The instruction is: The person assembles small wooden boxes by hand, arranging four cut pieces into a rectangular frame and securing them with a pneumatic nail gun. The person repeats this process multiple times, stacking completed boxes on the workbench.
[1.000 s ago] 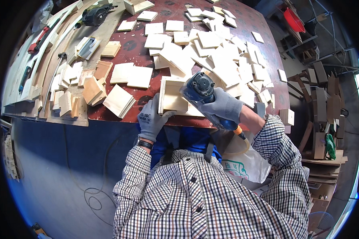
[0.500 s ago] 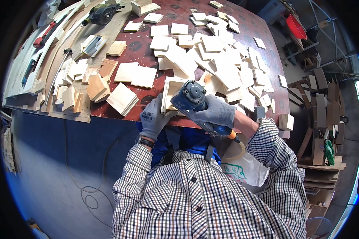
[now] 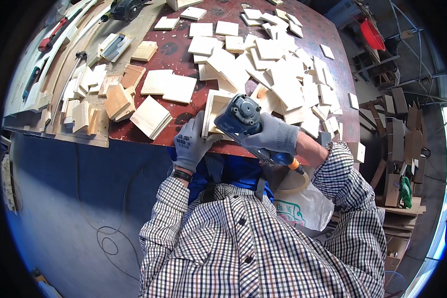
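My right hand (image 3: 276, 135), in a grey work glove, is wrapped round the handle of a dark blue air nail gun (image 3: 242, 115). An orange fitting and a pale hose (image 3: 299, 185) run from the gun's rear end. Its head lies over a small open wooden box (image 3: 211, 107) at the table's near edge. Also gloved, my left hand (image 3: 191, 144) grips the box's left near corner, thumb along the near side. The gun hides much of the box, and its nose tip is hard to see.
Many pale wooden squares (image 3: 283, 92) lie heaped on the dark red table (image 3: 184, 111) beyond the box. Stacked blocks (image 3: 151, 118) sit left of my left hand. Farther left are a hammer (image 3: 81, 55) and power tools (image 3: 126, 9). A white bag (image 3: 308, 203) hangs below the table edge.
The view has shifted slightly. The nail gun has moved a little to the right over the box, with my right hand still round it. My left hand keeps its hold on the box.
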`<move>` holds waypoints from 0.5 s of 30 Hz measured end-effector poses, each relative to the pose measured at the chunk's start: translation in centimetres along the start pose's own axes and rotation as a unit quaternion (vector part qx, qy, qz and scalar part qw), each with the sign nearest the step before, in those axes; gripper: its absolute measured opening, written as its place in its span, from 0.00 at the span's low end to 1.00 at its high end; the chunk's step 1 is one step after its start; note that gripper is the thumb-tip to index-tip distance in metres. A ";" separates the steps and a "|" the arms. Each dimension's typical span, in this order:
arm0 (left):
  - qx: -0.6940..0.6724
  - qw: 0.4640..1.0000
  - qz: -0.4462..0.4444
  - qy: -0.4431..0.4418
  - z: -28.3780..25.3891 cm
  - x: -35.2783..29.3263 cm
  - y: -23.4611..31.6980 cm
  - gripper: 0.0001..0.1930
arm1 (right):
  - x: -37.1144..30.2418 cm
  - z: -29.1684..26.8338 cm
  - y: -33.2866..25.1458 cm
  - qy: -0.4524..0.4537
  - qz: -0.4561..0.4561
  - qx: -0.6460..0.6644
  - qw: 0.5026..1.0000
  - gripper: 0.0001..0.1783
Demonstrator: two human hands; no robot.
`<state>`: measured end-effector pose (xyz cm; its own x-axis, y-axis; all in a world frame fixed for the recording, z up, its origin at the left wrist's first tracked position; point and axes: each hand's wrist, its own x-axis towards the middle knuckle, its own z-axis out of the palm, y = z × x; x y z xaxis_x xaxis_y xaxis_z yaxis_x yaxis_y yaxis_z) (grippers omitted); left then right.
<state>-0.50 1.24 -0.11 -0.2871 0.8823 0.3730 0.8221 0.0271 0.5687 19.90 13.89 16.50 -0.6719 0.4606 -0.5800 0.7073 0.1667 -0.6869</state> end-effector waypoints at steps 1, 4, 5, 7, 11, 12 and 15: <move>0.003 1.000 -0.002 0.000 0.0 -0.1 -0.1 0.47 | -0.1 0.1 -0.3 0.004 -0.001 -0.007 1.000 0.25; -0.001 1.000 -0.004 0.002 -0.1 -0.2 0.1 0.47 | -0.2 0.4 -1.2 0.017 0.011 -0.047 0.999 0.24; -0.010 1.000 -0.003 0.002 0.0 -0.2 0.3 0.47 | -0.3 0.3 -1.5 0.021 0.025 -0.072 0.997 0.24; -0.014 1.000 -0.001 0.000 -0.5 -0.1 0.3 0.47 | -0.1 0.3 -1.8 0.021 0.036 -0.095 0.995 0.23; -0.019 1.000 0.010 -0.001 -0.3 0.2 0.8 0.45 | -0.4 0.4 -0.7 0.052 0.033 -0.038 0.997 0.24; -0.022 1.000 0.016 0.007 -0.2 0.3 0.6 0.45 | 0.0 0.9 0.6 0.054 0.002 -0.030 0.998 0.25; -0.017 0.999 0.028 0.014 0.0 0.5 0.3 0.41 | -2.3 0.3 -1.6 -0.001 0.070 0.048 0.996 0.22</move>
<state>-0.38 1.74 0.23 -0.2553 0.8682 0.4254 0.8205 -0.0382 0.5704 20.28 12.30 18.76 -0.5684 0.4711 -0.6745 0.7702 0.0164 -0.6376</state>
